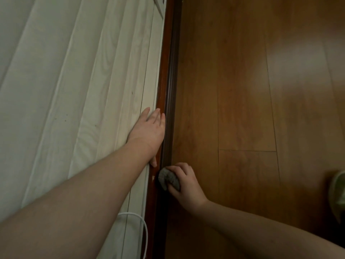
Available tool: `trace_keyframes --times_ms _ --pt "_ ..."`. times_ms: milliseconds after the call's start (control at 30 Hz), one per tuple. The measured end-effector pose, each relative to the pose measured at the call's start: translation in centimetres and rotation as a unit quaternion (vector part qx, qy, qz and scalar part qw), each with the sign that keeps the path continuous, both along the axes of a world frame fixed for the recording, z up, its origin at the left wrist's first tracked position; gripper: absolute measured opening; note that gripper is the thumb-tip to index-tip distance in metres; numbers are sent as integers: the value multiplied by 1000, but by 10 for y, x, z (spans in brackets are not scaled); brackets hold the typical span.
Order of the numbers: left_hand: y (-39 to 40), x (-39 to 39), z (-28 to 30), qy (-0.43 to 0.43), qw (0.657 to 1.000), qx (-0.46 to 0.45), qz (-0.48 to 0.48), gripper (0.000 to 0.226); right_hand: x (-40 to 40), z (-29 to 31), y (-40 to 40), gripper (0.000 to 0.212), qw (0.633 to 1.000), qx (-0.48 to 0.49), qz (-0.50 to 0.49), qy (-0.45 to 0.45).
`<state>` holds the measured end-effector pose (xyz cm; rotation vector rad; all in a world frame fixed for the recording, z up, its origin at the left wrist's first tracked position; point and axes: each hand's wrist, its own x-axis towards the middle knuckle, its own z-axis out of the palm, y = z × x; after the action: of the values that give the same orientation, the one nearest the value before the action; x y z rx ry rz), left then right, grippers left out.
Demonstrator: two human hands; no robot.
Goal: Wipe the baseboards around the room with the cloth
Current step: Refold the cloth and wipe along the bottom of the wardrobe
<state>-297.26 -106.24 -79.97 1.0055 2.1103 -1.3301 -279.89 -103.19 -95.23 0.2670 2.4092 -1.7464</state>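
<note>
A dark reddish-brown baseboard (168, 71) runs from top to bottom of the view between the white panelled wall and the wooden floor. My right hand (188, 186) is shut on a bunched grey cloth (169, 178), and the cloth presses against the baseboard low in the view. My left hand (149, 129) lies flat and open against the wall, fingers spread, its edge touching the top of the baseboard just above the cloth.
The white panelled wall (74, 90) fills the left half. A white cable (143, 232) loops over it at the bottom. Brown wooden floor (261, 109) fills the right half. A greenish shoe or slipper (337, 193) shows at the right edge.
</note>
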Motion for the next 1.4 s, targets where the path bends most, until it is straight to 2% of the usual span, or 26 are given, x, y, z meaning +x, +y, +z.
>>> trace_keyframes --times_ms 167,367,500,600,800,967,1100,1200,1400 --pt "0 -3 -5 -3 1000 14 8 155 -70 5 22 54 994 -29 -103 -11" --pt "-1 -5 -8 -11 1000 17 11 158 -170 12 75 49 992 38 -120 16" --pt "-4 -7 -10 -20 1000 20 11 160 -242 26 121 47 990 73 -116 -33" --pt "-3 -8 -8 -26 1000 12 11 160 -264 30 147 47 988 96 -98 -63" --pt "1 -6 -2 -22 999 8 23 161 -203 20 140 58 991 38 -120 -41" --pt "4 -1 1 -9 1000 1 23 156 -100 7 91 56 999 12 -29 -29" --pt "3 -1 1 1 1000 0 22 156 -36 11 45 56 998 34 36 46" --pt "2 0 1 17 1000 -11 1 154 -20 14 23 57 993 57 41 91" --pt "-7 1 3 61 992 -96 -62 143 -36 12 21 58 991 83 19 100"
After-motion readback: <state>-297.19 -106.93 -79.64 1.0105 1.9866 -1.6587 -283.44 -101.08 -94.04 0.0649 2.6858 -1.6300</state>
